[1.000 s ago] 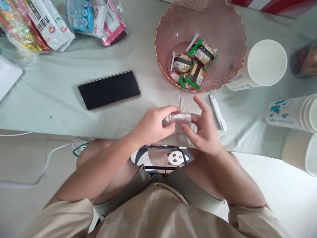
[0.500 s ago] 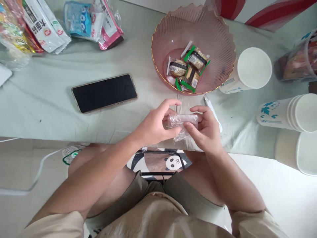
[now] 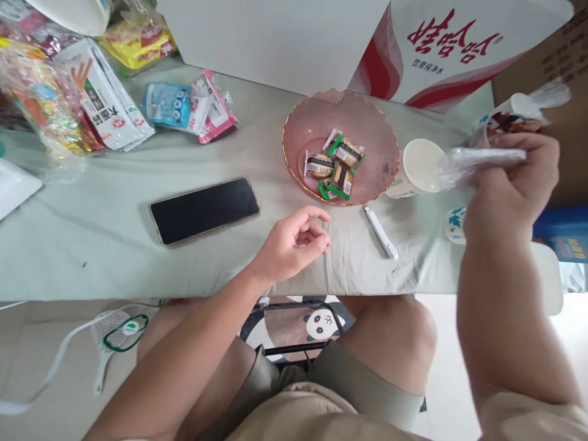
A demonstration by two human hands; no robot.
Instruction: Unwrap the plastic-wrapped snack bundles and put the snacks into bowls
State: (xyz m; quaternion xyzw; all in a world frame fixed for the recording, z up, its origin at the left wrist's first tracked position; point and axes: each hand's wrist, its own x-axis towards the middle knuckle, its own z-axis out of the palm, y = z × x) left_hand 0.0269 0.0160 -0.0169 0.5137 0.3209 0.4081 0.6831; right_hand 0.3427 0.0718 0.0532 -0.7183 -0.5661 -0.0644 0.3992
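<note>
My right hand is raised at the right, fingers closed round a crumpled clear plastic wrapper that sticks out leftward over a white paper cup. My left hand hovers above the table's front edge with loosely curled fingers and nothing in it. A pink ribbed bowl behind it holds several small wrapped cakes. A white pen-like tool lies between the bowl and my left hand.
A black phone lies face up at the left. Snack packets pile up at the back left. A red-and-white carton stands behind the bowl. A packet-filled cup and a blue-printed cup sit at the right.
Both hands held the wrapped item together before. Now my right hand has swung up and right with the clear wrapper, and my left hand has let go and stays low.
</note>
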